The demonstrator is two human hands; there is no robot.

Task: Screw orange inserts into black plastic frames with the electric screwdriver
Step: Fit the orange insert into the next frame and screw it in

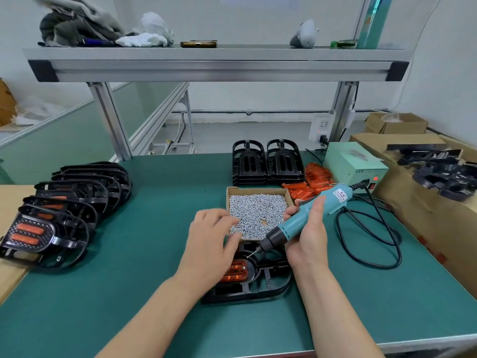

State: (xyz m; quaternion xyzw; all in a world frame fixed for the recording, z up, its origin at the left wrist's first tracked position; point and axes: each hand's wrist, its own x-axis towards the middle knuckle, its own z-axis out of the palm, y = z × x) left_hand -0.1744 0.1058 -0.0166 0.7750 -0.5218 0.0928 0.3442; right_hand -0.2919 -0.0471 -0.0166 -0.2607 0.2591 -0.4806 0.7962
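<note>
Left: finished frames (pixel 64 210), fanned on the worktop (pixel 154 189). Centre: my left grip (pixel 211 239), fingers curled over the near-left corner of the screw box (pixel 258 210), pinching or not I cannot tell; nearer, a black frame (pixel 260 288) lying flat with an orange insert (pixel 236 271) seated. Right: my right grip (pixel 309 239) grasping the electric screwdriver (pixel 291 223), bit slanted down-left above that frame.

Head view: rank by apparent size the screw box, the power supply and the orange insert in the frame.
1-2, unranked: screw box and power supply look alike, and the supply sits farther back.
3: orange insert, partly hidden by left hand.
</note>
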